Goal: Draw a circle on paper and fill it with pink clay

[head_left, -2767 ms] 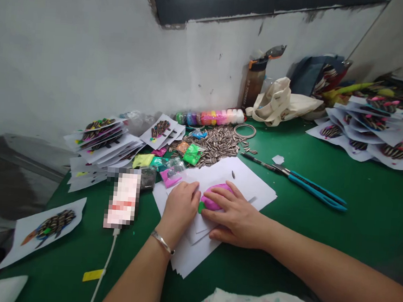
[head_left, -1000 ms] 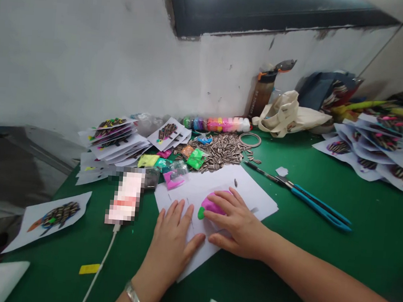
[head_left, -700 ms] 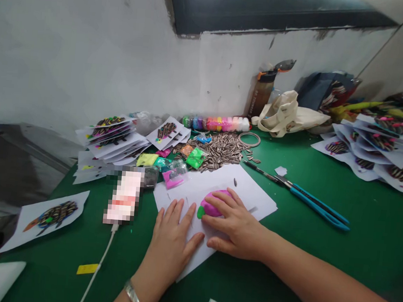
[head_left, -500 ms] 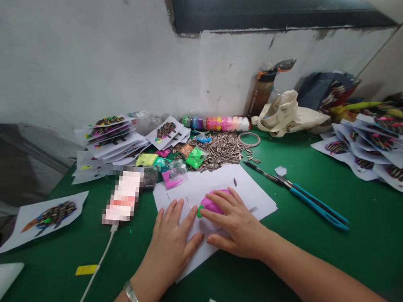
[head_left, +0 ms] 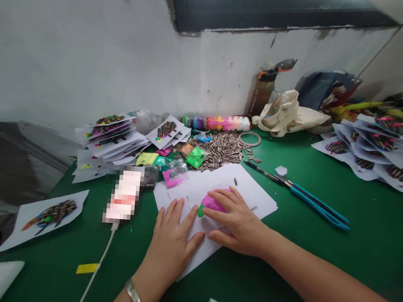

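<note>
On the white paper [head_left: 254,192] lies a flattened oval of pink modelling clay [head_left: 212,203], with a small green piece of clay [head_left: 200,211] at its left end. My right hand [head_left: 233,218] rests over the clay, fingers spread, a finger close to the green piece; it covers part of the pink oval. Flat on the left part of the paper is my left hand [head_left: 173,237], its fingers stretched out and its index fingertip beside the green piece. A single sunflower seed [head_left: 235,181] sits on the paper above my right hand.
Behind the paper are a heap of sunflower seeds [head_left: 222,148] and clay packets [head_left: 196,157]. Blue tweezers [head_left: 319,204] and a pen [head_left: 259,169] lie to the right. Stacks of seed pictures [head_left: 115,139] stand left and right. A phone [head_left: 124,196] with a cable lies left.
Both hands keep nearly the same place over the paper and clay. Only a very slight shift of the view shows.
</note>
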`<state>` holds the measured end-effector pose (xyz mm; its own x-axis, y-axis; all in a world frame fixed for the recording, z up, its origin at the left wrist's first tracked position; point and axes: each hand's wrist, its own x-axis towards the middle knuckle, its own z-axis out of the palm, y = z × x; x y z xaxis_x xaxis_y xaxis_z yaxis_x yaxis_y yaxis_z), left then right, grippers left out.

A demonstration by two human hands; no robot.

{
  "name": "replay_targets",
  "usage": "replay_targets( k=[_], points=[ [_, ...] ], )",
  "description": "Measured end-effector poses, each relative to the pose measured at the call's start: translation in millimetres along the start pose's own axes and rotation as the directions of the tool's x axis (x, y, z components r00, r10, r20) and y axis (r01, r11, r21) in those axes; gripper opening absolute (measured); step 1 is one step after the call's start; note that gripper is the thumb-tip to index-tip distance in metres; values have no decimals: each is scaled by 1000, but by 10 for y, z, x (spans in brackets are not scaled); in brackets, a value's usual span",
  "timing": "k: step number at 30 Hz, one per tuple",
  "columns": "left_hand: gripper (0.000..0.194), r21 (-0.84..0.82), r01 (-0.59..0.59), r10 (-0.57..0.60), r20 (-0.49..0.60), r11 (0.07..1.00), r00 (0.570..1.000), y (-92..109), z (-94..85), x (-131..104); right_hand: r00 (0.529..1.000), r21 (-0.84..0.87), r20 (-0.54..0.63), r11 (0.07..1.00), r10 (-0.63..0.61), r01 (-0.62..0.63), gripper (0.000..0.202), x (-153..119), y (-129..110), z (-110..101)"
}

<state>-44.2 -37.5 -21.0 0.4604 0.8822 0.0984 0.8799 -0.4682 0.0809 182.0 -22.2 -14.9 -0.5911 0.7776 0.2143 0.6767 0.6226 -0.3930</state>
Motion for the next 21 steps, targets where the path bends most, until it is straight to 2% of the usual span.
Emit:
replay_targets(
  k=[4, 21],
  points=[
    [53, 7, 0, 0, -7, 1000, 1000, -2, 15, -4, 999, -13, 37, 1000, -22, 22, 44, 8, -4, 9],
    [51, 17, -17, 17, -32, 1000, 999, -3, 45, -15, 996, -65, 39, 995, 75, -73, 54, 87, -40, 51]
  ],
)
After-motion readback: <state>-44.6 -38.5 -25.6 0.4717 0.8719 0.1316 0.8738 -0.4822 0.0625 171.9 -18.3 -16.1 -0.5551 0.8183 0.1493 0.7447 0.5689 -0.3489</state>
